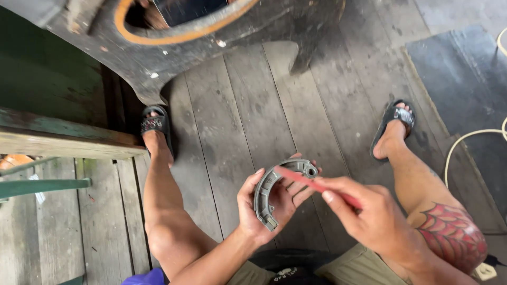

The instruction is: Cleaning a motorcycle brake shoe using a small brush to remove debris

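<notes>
At lower centre of the frame, the left hand [264, 203] is cradling a grey curved brake shoe [273, 189], fingers wrapped behind it, steadying it while the right hand [369, 214] is pinching a thin red tool [311, 183] against its upper end.

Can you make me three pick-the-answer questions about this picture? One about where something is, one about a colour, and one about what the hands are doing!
1. Where is the curved grey metal part?
A in the left hand
B on the floor
C on the bench

2. What colour is the thin stick in the right hand?
A blue
B red
C yellow

3. How does the right hand stand?
A open and flat
B pinching the stick
C resting on a knee

Answers: 1 A, its fingers wrap the part. 2 B, it looks red. 3 B, fingertips are closed on it.
</notes>
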